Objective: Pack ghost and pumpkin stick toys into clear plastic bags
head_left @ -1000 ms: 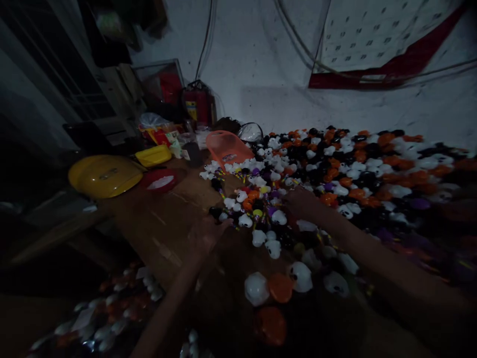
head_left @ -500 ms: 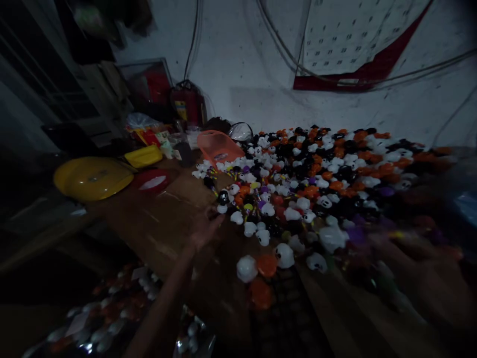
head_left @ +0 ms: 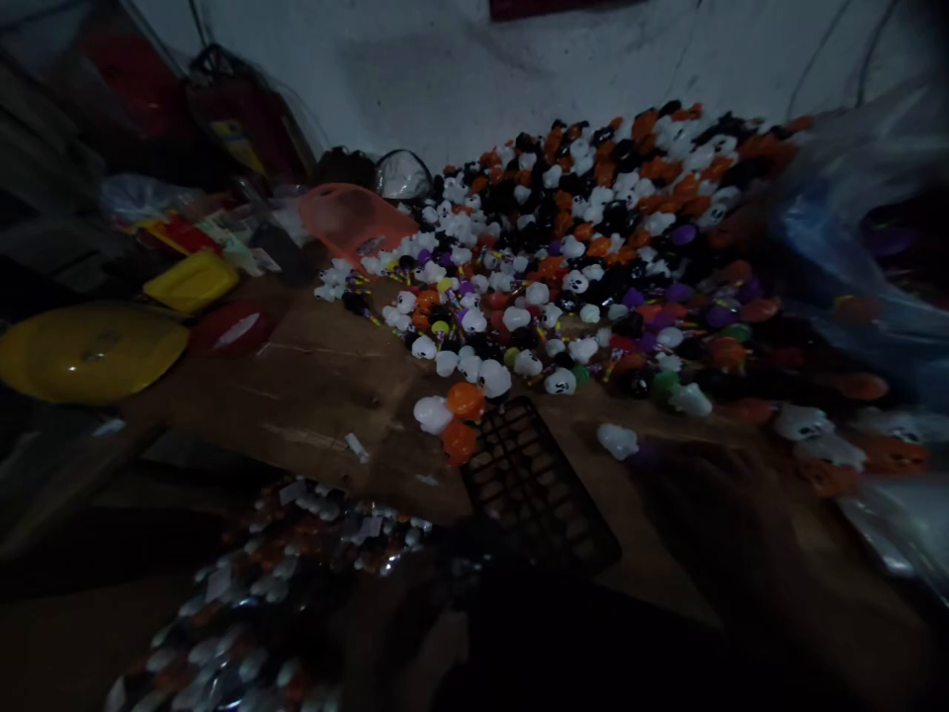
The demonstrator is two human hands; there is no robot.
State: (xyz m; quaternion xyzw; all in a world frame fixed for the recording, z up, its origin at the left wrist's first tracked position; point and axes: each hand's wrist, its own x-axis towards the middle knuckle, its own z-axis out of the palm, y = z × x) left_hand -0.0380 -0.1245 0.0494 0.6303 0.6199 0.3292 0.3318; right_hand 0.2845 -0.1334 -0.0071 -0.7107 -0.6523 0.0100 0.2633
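— Where were the hands?

— Neither hand showed in the dim view, so I could not tell whether they were spread or pinching anything.

— And the toys?

— A big heap of small white, orange, black and purple toy heads [head_left: 593,247] covered the far right of the wooden table [head_left: 311,386]. A white one [head_left: 433,413] and an orange one [head_left: 466,400] lay touching at the heap's near edge, just beside a black grid tray [head_left: 534,485].

— Anything else?

— An orange basket [head_left: 348,220] stood at the heap's far left, a yellow lid [head_left: 81,351] further left, and a clear bag of toys [head_left: 297,583] sat below the table edge.
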